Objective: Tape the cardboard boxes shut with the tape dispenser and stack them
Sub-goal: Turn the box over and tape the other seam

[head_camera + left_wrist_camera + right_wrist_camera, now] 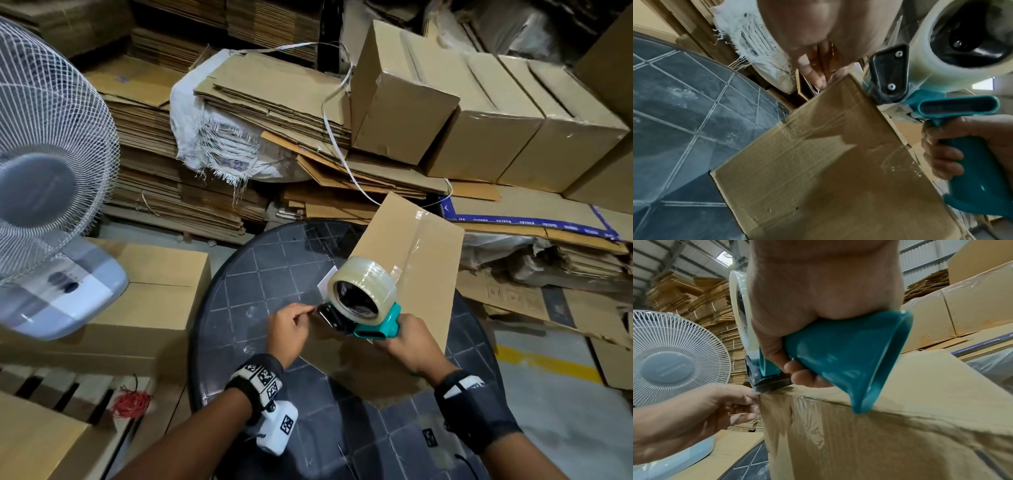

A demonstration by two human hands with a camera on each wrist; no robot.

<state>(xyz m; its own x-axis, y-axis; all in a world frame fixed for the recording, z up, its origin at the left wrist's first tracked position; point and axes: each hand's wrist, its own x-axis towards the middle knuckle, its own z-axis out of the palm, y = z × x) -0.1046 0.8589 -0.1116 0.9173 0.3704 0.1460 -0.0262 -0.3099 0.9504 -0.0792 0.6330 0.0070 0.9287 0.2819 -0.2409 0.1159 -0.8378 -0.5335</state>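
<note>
Right hand is curled tight round a handle; left hand reaches forward, fingertips pinched together beside it.

Warehouse: flattened cardboard stacks, corrugated metal roof.

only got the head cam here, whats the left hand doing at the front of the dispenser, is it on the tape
Observer: Yes. In the right wrist view the left hand pinches the tape end at the top edge of the cardboard box, right under the blade of the tape dispenser.
Operator: any tape down the near side of the box yet
Observer: Yes, a wrinkled tape strip already runs down that face.
Operator: right hand grip solid
Observer: The left wrist view shows the right hand with its fingers curled fully round the teal handle.
</note>
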